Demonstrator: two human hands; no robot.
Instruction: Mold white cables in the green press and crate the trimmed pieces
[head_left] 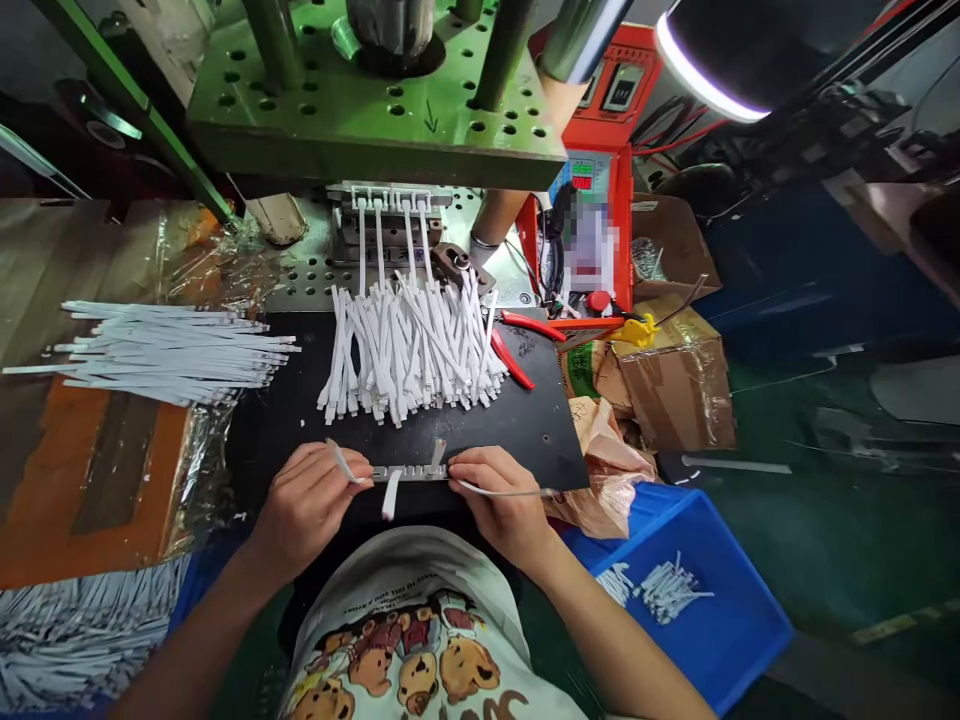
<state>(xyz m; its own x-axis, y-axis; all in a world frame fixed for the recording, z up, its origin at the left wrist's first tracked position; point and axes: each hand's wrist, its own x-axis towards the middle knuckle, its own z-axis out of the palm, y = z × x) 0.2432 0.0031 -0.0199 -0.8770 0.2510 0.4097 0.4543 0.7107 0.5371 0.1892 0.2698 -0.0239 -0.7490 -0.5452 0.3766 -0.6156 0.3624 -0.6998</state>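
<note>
Both hands work at the near edge of the black mat (pixel 525 420) on the bench. The left hand (pixel 307 505) pinches a white strip (pixel 343 462); the right hand (pixel 502 500) is closed on a small metal jig (pixel 409 471) and another strip (pixel 495 491). A pile of strips (pixel 409 350) lies just beyond.

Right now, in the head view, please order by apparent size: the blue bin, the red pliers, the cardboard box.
1. Blue bin, though nearer the camera.
2. Cardboard box, somewhat smaller.
3. Red pliers, clearly smallest.
</note>
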